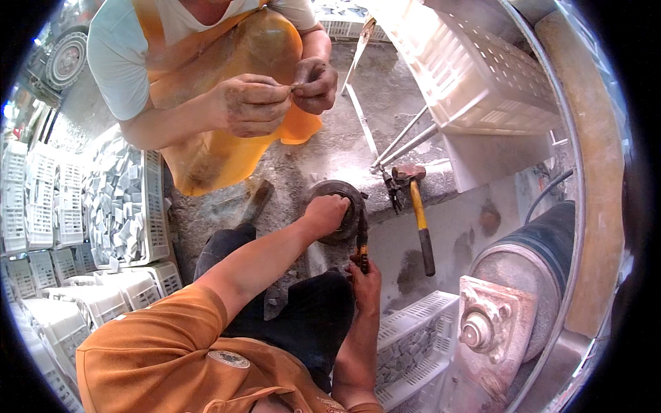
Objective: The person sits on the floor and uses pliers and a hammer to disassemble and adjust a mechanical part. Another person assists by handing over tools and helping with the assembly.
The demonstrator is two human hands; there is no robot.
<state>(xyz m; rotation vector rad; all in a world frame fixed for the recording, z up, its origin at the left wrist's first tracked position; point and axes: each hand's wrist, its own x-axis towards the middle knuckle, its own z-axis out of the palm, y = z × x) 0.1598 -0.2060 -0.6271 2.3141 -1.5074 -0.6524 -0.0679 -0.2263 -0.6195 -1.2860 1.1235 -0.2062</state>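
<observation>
A dark round metal part (335, 237), like a wheel or pulley, lies low in front of my knees. My left hand (328, 215) is closed over its middle, fingers curled; what they grip there is partly hidden. My right hand (367, 283) holds a hand tool (363, 251) with a dark and yellow-orange handle. This tool's dark far end reaches the right rim of the round part; its exact kind is unclear. Right of the part, a hammer (418, 206) with a yellow and black handle lies beside dark pliers (394, 191).
Facing me, a person in an orange apron (227, 131) pinches something small between both hands. Crates of grey tile pieces (120, 199) stand at left; another crate (413, 351) is at lower right. A white crate (475, 69) sits upper right, above a roller (530, 275) with a bearing block.
</observation>
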